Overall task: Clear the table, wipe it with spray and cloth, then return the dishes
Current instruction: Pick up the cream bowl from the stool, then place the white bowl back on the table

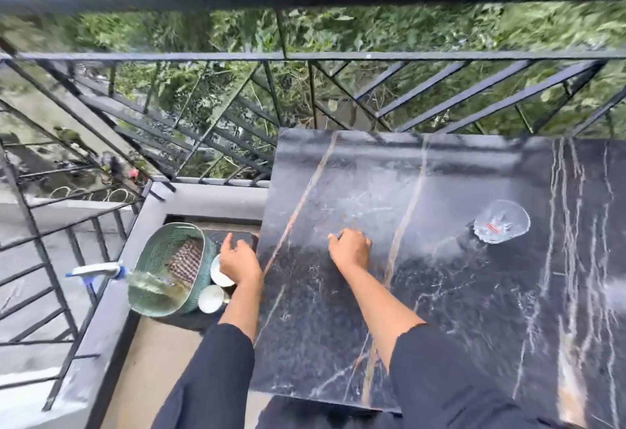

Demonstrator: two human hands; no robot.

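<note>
Glass bowl (501, 222) on table (457, 310), right of clenched right hand (350, 249), left hand (238, 259) open above plates (219, 274) beside basket (152, 252)

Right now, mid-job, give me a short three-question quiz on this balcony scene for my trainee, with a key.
1. True or false: the clear glass bowl stands on the black marble table.
2. Where does the brown checked cloth lie? A) on the table B) in the green mesh basket C) over a chair
3. Which hand reaches down toward the white dishes beside the table?
Key: 1 true; 2 B; 3 the left hand.
</note>
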